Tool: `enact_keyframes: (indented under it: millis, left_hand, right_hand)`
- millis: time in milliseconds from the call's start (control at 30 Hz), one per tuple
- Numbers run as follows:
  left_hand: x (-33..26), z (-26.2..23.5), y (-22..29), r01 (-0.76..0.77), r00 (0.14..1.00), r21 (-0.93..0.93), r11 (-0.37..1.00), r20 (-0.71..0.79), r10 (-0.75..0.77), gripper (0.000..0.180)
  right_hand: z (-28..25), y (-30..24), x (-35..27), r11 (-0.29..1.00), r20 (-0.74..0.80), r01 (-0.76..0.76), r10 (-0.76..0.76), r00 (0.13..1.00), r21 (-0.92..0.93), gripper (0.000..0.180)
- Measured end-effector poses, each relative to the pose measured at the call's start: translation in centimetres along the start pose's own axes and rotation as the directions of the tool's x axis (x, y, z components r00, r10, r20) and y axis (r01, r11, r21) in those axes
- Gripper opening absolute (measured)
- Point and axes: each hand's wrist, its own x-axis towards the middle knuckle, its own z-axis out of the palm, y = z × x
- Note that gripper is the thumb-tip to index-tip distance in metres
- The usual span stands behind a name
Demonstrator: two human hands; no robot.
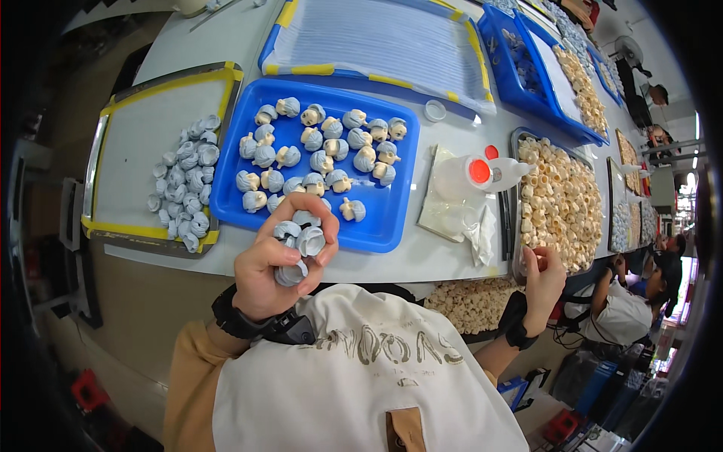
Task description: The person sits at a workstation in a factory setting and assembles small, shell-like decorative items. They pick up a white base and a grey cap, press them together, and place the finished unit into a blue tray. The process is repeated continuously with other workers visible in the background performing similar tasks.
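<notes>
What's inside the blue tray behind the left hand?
The blue tray holds small beige pieces with blue-grey caps. The left hand covers part of its near side; whatever lies there is hidden.

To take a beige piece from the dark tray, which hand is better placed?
Probably the right hand: it is close by the dark tray; the left hand, farther away, holds grey pieces.

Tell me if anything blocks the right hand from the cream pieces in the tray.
Nothing visible does. The right hand is at the near left end of the cream pieces. A white nozzle points toward them, but farther off, clear of the hand.
</notes>
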Motion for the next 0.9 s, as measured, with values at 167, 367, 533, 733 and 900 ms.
enact_keyframes:
  millis: [167,367,533,733,900]
  left_hand:
    - [0.4,1.0,-0.2,0.092,0.992,0.113,0.989,-0.094,-0.081,0.032]
    - [0.2,1.1,-0.3,0.13,0.991,0.293,0.947,-0.012,-0.132,0.03]
    - [0.1,0.6,-0.7,0.15,0.984,0.206,0.967,0.067,-0.166,0.029]
    - [0.1,1.2,-0.4,0.185,0.959,0.398,0.898,0.125,-0.253,0.027]
    - [0.1,1.7,0.1,0.29,0.944,0.48,0.828,-0.002,-0.329,0.029]
  right_hand:
    - [-0.7,0.1,-0.4,0.997,0.034,0.072,-0.072,0.997,-0.013,0.017]
    - [-1.3,-0.3,-0.5,0.995,0.098,0.056,-0.063,0.993,0.077,0.022]
    - [-3.2,-3.3,-1.5,0.952,-0.136,0.133,-0.098,0.986,0.275,0.021]
    - [-1.9,-10.5,-3.2,0.376,-0.026,0.244,-0.501,0.865,0.894,0.027]
    - [-0.8,-14.2,-3.2,0.377,0.076,0.364,-0.776,0.626,0.852,0.044]
